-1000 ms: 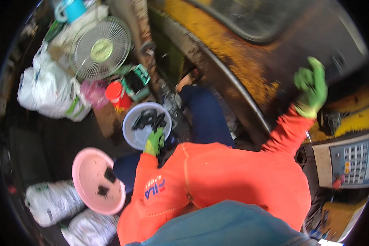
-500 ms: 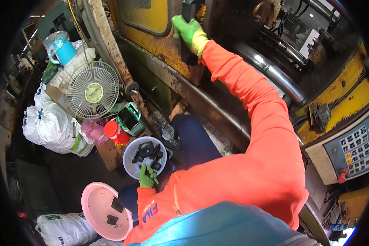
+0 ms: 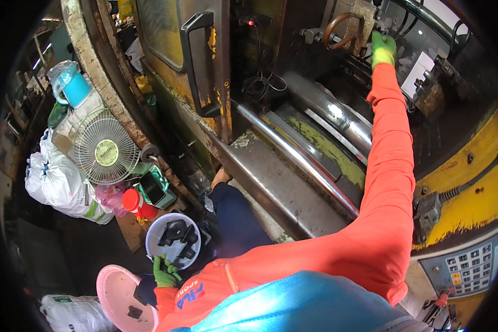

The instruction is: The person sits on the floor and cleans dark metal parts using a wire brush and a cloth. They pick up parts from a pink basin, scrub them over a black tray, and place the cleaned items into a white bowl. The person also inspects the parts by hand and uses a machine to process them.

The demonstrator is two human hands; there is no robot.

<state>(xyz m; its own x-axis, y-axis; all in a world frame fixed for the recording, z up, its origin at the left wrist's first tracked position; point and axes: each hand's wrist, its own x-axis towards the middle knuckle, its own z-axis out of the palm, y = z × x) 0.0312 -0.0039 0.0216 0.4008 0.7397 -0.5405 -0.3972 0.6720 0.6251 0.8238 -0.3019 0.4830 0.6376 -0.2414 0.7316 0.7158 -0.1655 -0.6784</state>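
Note:
My right hand (image 3: 383, 50), in a green and yellow glove, reaches at arm's length into the opened machine. It is beside a brown curved handle (image 3: 343, 30) and the metal block next to it; its fingers point away, and whatever they touch is hidden. My left hand (image 3: 165, 271), in a green glove, is low by the near rim of a pale lavender basin (image 3: 150, 242). Its fingers are loosely bent and apart, with nothing visible held. Black moulded parts (image 3: 188, 237) lie in that basin. The machine's yellow door, with its black handle (image 3: 192, 66), stands to the left of the opening.
A polished bar (image 3: 299, 157) and a thick shiny cylinder (image 3: 337, 108) cross the machine bed. A keypad panel (image 3: 470, 265) is at the right. On the left are a fan (image 3: 106, 152), a red container (image 3: 138, 203), white sacks (image 3: 61, 171) and a pink basin (image 3: 106, 288).
My right hand has let go of the black door handle and moved right, deep into the machine. The machine opening shows wider. My left hand remains near the lavender basin.

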